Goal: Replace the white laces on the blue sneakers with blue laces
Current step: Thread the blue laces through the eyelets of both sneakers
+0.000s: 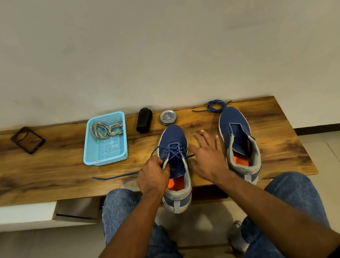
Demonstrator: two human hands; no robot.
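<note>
Two blue sneakers stand on the wooden bench (43,175). The left sneaker (173,137) has a blue lace (173,149) threaded through its eyelets, one end trailing left across the wood. My left hand (152,176) grips that lace at the shoe's left side. My right hand (209,156) hovers with spread fingers between the two shoes, holding nothing. The right sneaker (237,134) has no lace. A second blue lace (215,105) lies coiled beyond its toe. The white laces (105,129) lie in a light blue basket (107,159).
A black oblong object (143,120) and a round metal tin (168,117) stand behind the left sneaker. A dark phone case (27,140) lies at the far left. My knees in jeans are below the bench's front edge. A wall runs behind the bench.
</note>
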